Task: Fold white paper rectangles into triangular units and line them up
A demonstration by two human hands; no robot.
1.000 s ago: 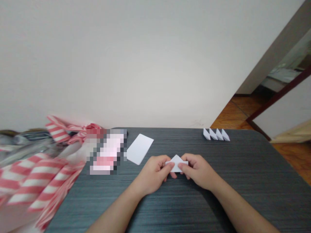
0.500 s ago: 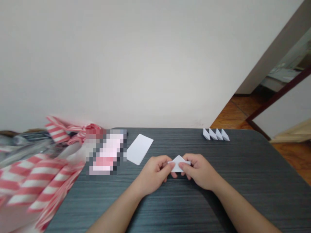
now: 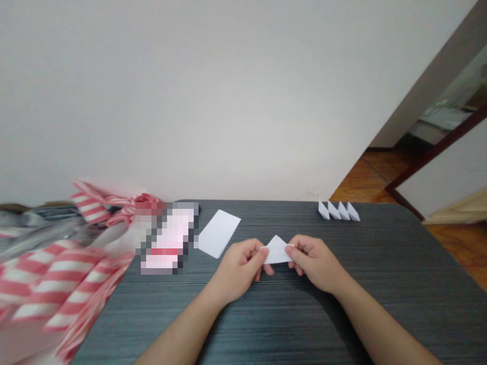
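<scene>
A small folded white paper, with a pointed top and a straight lower band, is held just above the dark table. My left hand pinches its left end between thumb and fingers. At its right end, my right hand has the same kind of pinch. Left of my hands lies a stack of blank white paper. Several folded white paper pieces stand in a row at the far right of the table.
The dark wood-grain table meets a white wall at its far edge. A pixelated pinkish object lies on the left. Red-and-white striped cloth is heaped beside the table's left edge.
Both hands have shifted slightly up and my grip has moved outward to the paper's ends. More of the paper's front shows between my thumbs.
</scene>
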